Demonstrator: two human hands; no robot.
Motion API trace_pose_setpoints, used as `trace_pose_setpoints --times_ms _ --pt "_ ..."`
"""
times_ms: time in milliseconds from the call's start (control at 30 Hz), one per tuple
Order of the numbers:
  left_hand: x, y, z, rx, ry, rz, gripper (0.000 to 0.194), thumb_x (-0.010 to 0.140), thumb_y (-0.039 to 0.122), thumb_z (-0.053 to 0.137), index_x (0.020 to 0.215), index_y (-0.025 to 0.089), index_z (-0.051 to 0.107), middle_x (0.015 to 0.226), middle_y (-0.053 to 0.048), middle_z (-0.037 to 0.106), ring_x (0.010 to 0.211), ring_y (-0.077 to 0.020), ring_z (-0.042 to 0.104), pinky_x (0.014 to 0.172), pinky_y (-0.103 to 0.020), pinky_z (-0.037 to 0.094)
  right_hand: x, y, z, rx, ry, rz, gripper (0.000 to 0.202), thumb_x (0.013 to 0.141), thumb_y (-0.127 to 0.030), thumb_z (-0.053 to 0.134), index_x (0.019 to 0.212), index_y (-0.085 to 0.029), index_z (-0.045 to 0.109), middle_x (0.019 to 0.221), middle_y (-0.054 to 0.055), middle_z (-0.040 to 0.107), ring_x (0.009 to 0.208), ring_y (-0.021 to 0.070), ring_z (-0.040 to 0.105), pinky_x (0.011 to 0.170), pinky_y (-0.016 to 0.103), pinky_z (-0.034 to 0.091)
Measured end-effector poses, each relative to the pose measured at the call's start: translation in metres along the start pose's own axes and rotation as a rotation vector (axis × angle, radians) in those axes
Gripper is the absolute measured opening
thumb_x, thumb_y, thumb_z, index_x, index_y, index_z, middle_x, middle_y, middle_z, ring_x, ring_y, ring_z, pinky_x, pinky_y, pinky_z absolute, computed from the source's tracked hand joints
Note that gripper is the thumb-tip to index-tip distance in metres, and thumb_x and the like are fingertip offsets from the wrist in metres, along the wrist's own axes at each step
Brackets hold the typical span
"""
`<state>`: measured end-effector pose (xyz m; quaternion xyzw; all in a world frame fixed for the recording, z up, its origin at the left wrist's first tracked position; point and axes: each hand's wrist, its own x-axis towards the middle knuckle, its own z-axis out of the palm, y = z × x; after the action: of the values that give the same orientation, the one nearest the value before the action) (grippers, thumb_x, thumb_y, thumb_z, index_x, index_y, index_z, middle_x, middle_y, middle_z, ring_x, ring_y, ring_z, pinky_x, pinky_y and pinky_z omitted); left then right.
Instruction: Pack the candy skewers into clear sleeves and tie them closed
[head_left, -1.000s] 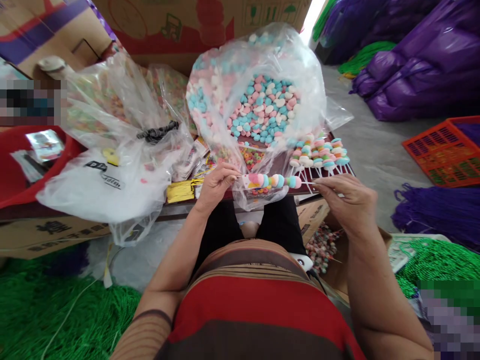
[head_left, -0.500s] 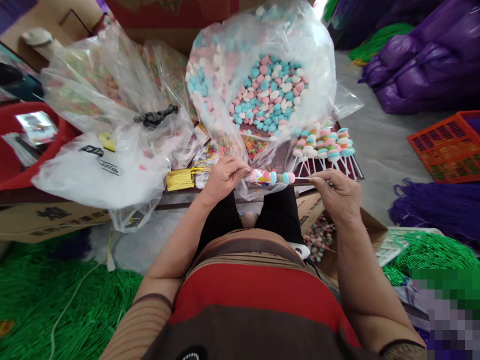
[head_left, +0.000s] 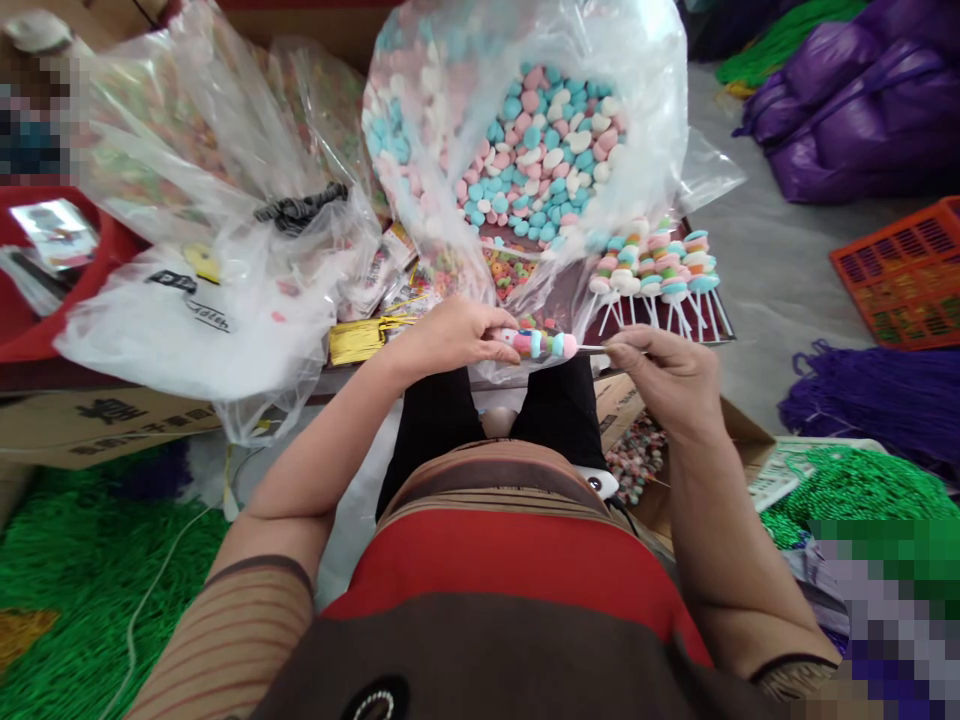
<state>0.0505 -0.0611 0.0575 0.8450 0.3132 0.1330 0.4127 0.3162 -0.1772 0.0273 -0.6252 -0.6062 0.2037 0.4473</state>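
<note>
A marshmallow skewer (head_left: 551,344) lies level between my hands, pink, blue and green pieces threaded on a white stick. My left hand (head_left: 469,335) is closed on its left end, where a printed clear wrapper seems to cover the candies. The fingertips of my right hand (head_left: 664,375) pinch the bare stick on the right. Just beyond, on the table, finished-looking skewers (head_left: 660,265) lie in a pile with sticks towards me. Behind the held one opens a large clear bag of pink, blue and white marshmallows (head_left: 540,150), with ring-shaped gummies (head_left: 510,272) at its near edge.
Yellow twist ties (head_left: 356,342) and printed wrappers lie left of the gummies. A white printed plastic bag (head_left: 195,320) and a red basin (head_left: 90,270) are further left. Below right stands a cardboard box (head_left: 742,450) of candies. An orange crate (head_left: 911,275) is on the floor.
My left hand has slid right along the skewer, its fingers now reaching over the end candies. My right hand keeps its pinch on the stick. The view has shifted slightly.
</note>
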Motion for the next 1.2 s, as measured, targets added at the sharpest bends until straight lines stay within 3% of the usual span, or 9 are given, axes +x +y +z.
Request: trace_pose_setpoints --times_ms 100,300,433,600,667,767,933,1033,1200 --pt "0.009 -0.002 0.004 0.164 0.176 0.127 0.012 0.075 0.026 0.079 0.085 0.021 0.079 0.077 -0.003 0.071 0.086 -0.0237 0.066 0.093 -0.041 0.045 -0.006 -0.002 0.008 0.109 -0.094 0.217 0.031 0.088 -0.050 0.070 0.073 -0.023 0.074 0.057 -0.002 0.064 0.056 0.0141 0.057 0.058 0.029 0.048" --pt "0.012 0.018 -0.001 0.141 0.373 0.277 0.015 0.092 0.034 0.067 0.086 0.021 0.073 0.083 -0.005 0.067 0.110 -0.0300 0.066 0.109 -0.059 0.040 -0.010 -0.004 0.038 0.645 -0.280 0.455 0.034 0.083 -0.056 0.075 0.084 -0.022 0.075 0.050 -0.006 0.053 0.054 0.0126 0.054 0.076 0.033 0.056" --pt "-0.012 0.041 -0.002 0.097 0.507 0.343 0.021 0.094 0.044 0.066 0.101 0.025 0.069 0.103 -0.005 0.068 0.124 -0.0295 0.063 0.111 -0.062 0.040 -0.011 -0.014 0.056 0.951 -0.241 0.508 0.034 0.074 -0.054 0.084 0.081 -0.024 0.070 0.054 -0.008 0.049 0.053 0.0111 0.048 0.080 0.035 0.059" --pt "-0.022 0.021 0.002 -0.231 1.090 0.529 0.039 0.081 0.049 0.082 0.111 0.031 0.064 0.104 -0.001 0.066 0.106 -0.0199 0.067 0.104 -0.044 0.051 -0.008 -0.030 0.067 1.116 -0.242 0.484 0.032 0.073 -0.050 0.088 0.080 -0.024 0.070 0.056 -0.008 0.050 0.054 0.0103 0.047 0.080 0.034 0.058" --pt "-0.014 0.019 -0.002 -0.644 0.932 0.481 0.056 0.078 0.055 0.083 0.126 0.037 0.061 0.118 -0.001 0.067 0.104 -0.0170 0.069 0.092 -0.036 0.056 -0.009 -0.033 0.069 1.115 -0.262 0.465 0.031 0.074 -0.050 0.087 0.081 -0.024 0.072 0.055 -0.008 0.051 0.054 0.0102 0.048 0.083 0.033 0.057" --pt "-0.003 0.034 -0.008 -1.063 0.583 0.318 0.061 0.073 0.072 0.077 0.117 0.031 0.066 0.119 -0.003 0.071 0.105 -0.0220 0.072 0.088 -0.038 0.057 -0.015 -0.034 0.075 1.038 -0.288 0.451 0.032 0.078 -0.053 0.083 0.080 -0.023 0.072 0.054 -0.007 0.055 0.055 0.0108 0.052 0.082 0.031 0.054" --pt "0.007 0.059 0.007 -1.187 0.713 0.255 0.040 0.076 0.056 0.083 0.091 0.022 0.070 0.066 0.002 0.061 0.067 -0.0161 0.068 0.057 -0.027 0.049 -0.027 -0.036 0.087 0.894 -0.274 0.411 0.039 0.088 -0.059 0.071 0.077 -0.023 0.065 0.048 -0.006 0.054 0.053 0.0121 0.054 0.077 0.030 0.051" --pt "0.009 0.059 0.028 -1.255 0.758 0.214 0.037 0.081 0.054 0.080 0.092 0.022 0.066 0.061 0.006 0.053 0.060 -0.0120 0.064 0.049 -0.023 0.042 -0.030 -0.040 0.094 0.884 -0.274 0.371 0.041 0.092 -0.060 0.066 0.075 -0.023 0.061 0.043 -0.009 0.051 0.047 0.0101 0.048 0.080 0.030 0.052" --pt "0.005 0.051 0.051 -1.202 0.688 0.117 0.043 0.081 0.061 0.076 0.095 0.023 0.060 0.065 0.006 0.056 0.065 -0.0109 0.064 0.058 -0.024 0.048 -0.028 -0.044 0.102 0.922 -0.298 0.325 0.042 0.095 -0.061 0.062 0.076 -0.023 0.059 0.044 -0.010 0.051 0.043 0.0085 0.046 0.071 0.028 0.052"
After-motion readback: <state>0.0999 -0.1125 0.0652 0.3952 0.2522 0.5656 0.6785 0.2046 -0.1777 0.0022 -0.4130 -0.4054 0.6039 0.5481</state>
